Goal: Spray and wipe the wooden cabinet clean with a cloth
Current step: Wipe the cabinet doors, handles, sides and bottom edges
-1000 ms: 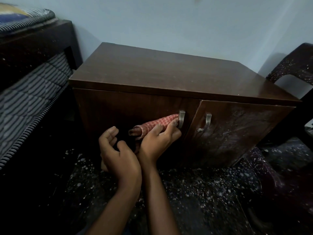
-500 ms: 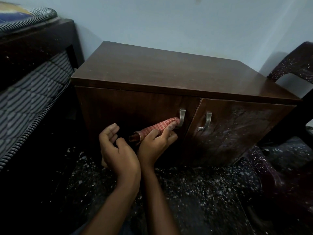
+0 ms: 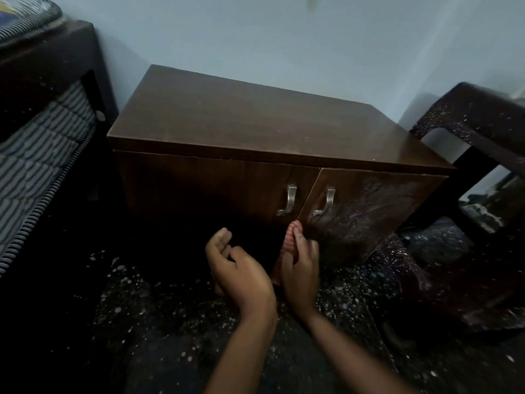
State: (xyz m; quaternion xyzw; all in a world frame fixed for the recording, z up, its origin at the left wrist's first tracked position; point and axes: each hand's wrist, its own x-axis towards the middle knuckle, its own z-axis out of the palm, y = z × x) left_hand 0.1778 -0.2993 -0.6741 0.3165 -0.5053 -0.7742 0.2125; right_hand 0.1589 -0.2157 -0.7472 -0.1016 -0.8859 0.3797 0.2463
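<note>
A pale blue wall (image 3: 255, 38) stood behind the dark wooden cabinet (image 3: 255, 123), which sat on a black speckled floor (image 3: 184, 336) in dim light. At the foot of the cabinet's front, just below the two metal handles (image 3: 288, 200) and close to the seam between the doors, the right hand (image 3: 301, 268) gripped a red checked cloth (image 3: 289, 240), fingers curled round its bunched length with the tip poking up toward the doors. The left hand (image 3: 238, 268) hovered just left of it, fingers loosely curled and apparently holding nothing. The cloth looked soft, light and limp, so it would probably wipe best wadded in the palm and pressed flat. The cabinet seemed stiff and heavy enough to take firm rubbing without shifting. The right door (image 3: 369, 211) showed pale streaks and likely needed the most work. The handles would interrupt any long stroke across the doors. A bed with a striped mattress (image 3: 37, 137) crowded the cabinet's left side and a speckled brown chair (image 3: 468, 115) stood against its right, leaving both sides hard to reach. No spray bottle was in view.
</note>
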